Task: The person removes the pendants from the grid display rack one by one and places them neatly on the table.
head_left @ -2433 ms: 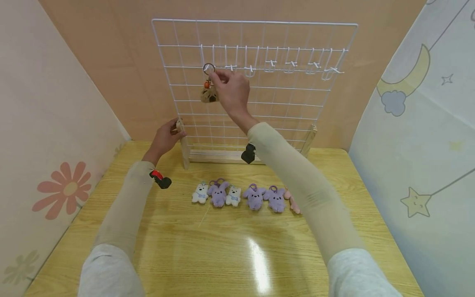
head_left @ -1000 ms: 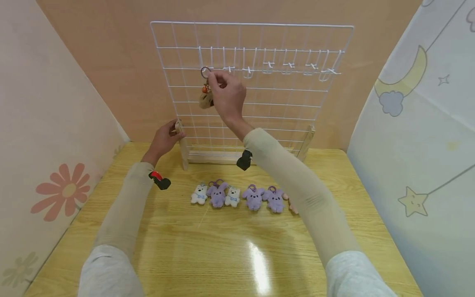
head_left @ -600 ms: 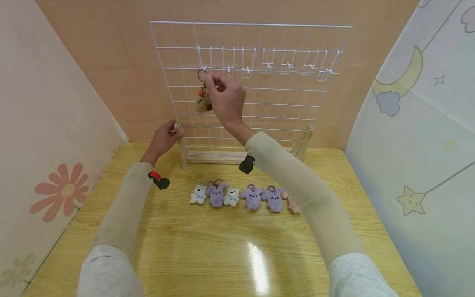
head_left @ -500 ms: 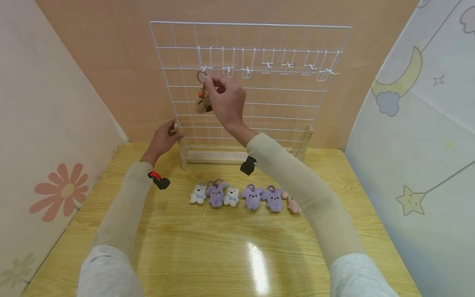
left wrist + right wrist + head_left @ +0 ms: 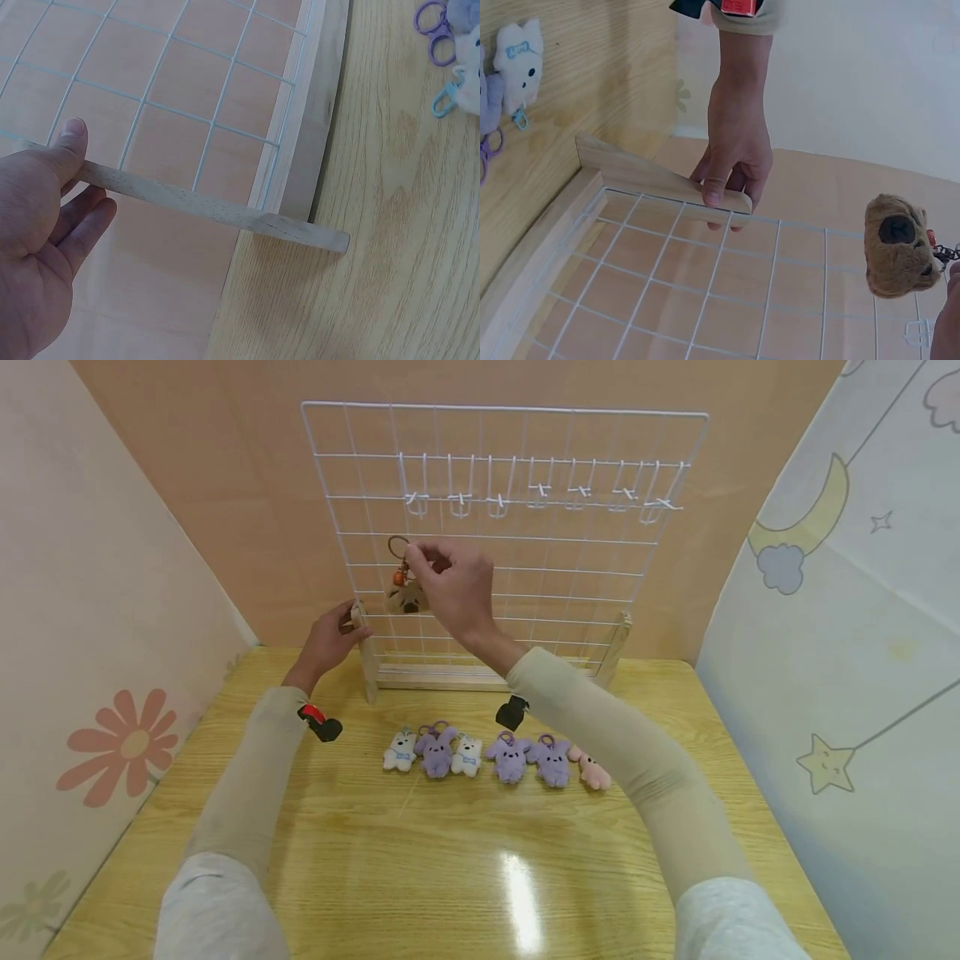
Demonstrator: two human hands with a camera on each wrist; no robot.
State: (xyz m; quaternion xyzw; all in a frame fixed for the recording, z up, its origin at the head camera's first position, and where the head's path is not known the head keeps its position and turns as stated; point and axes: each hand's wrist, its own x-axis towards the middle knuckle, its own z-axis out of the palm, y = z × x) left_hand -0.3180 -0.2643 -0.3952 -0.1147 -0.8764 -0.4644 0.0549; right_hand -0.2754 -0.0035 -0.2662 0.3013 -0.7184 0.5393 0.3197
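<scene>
My right hand (image 5: 459,589) pinches a brown plush keychain (image 5: 407,597) by its metal ring and chain; an orange bead (image 5: 399,577) hangs beside the plush. Ring and plush are in front of the wire grid (image 5: 495,537), below and a little left of the leftmost white hook (image 5: 416,500). In the right wrist view the plush (image 5: 896,247) shows a black patch, with only my fingertips at the edge. My left hand (image 5: 327,639) grips the top of the rack's left wooden upright (image 5: 202,206), thumb on one side and fingers on the other.
Several white hooks run in a row across the upper grid. On the table (image 5: 420,877) before the rack lie white bear keychains (image 5: 401,752), purple plush keychains (image 5: 511,760) and a pink one (image 5: 595,772). Patterned walls stand left and right.
My right hand has lowered the brown keychain, its ring passing from the leftmost hook to clearly below it and slightly left. The left hand keeps its grip on the upright.
</scene>
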